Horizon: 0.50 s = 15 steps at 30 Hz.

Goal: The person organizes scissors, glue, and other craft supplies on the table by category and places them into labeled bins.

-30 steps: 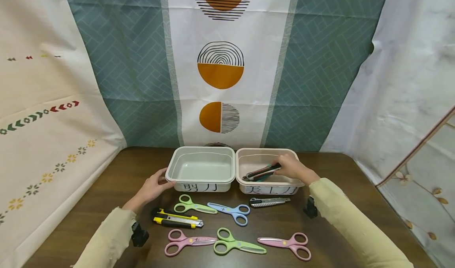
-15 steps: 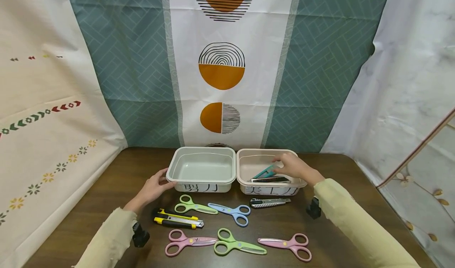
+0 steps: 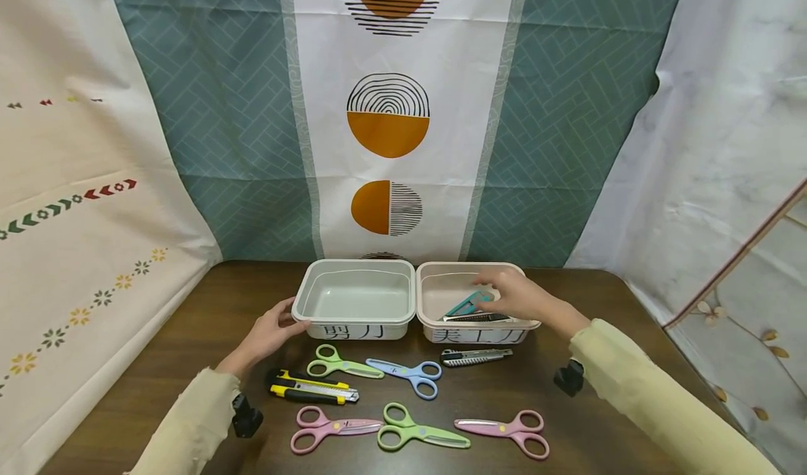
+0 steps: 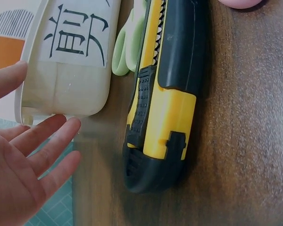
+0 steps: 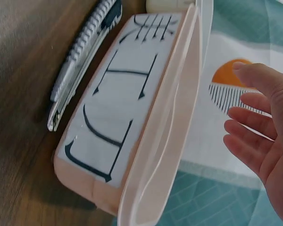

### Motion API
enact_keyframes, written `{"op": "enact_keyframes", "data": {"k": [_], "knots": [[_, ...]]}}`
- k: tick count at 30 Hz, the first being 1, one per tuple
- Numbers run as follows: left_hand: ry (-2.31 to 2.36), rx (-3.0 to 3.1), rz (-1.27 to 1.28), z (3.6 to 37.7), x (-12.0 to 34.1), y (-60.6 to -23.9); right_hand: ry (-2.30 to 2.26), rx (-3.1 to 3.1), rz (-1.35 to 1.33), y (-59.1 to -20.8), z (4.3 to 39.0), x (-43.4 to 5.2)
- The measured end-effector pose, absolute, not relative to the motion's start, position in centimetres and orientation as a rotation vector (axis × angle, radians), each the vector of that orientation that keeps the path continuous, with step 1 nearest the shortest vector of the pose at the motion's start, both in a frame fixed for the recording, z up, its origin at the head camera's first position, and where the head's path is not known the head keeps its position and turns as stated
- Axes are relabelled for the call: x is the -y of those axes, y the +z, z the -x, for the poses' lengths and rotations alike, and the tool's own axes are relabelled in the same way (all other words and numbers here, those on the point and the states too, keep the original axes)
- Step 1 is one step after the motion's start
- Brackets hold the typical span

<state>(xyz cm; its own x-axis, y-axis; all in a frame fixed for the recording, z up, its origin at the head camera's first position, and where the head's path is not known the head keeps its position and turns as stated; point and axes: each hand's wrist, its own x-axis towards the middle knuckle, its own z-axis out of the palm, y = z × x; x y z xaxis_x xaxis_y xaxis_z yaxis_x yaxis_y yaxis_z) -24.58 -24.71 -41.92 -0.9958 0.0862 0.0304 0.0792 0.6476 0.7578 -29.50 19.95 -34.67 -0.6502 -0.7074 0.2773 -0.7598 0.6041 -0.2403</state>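
right hand [image 3: 513, 294] over the pink bin [image 3: 435, 319], fingers straight and spread, holding nothing. in that bin, at 9 o'clock from the hand, a teal knife [image 3: 471, 303] and a dark knife [image 3: 478, 317], side by side. bin labelled on the front wall, standing at the far middle of the table [image 3: 157, 363].

left hand [image 3: 267, 333] at 9 o'clock of the white bin [image 3: 301, 305], fingers relaxed and open, fingertips at the bin's near left corner; contact with the wall cannot be told. white bin bare inside, touching the pink bin at 3 o'clock.

at 6 o'clock of the pink bin, just beside the front wall, a grey knife [image 3: 476, 356]. at 6 o'clock of the white bin, green scissors [image 3: 340, 366] and blue scissors [image 3: 410, 375], tips meeting. at 9 o'clock from those, a yellow knife [image 3: 312, 387], near the left wrist.

nearer row, left to right: pink scissors [image 3: 330, 429], second green scissors [image 3: 419, 431], second pink scissors [image 3: 507, 433]. patterned cloth [image 3: 387, 111] hanging behind the table.
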Motion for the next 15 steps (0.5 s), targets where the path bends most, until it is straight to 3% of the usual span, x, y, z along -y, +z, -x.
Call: {"op": "enact_keyframes", "data": {"k": [15], "knots": [[1.307,-2.848,-0.174,24.7,24.8,-42.1,0.548,2.499,-1.463,-36.0,25.9,-18.5]]}}
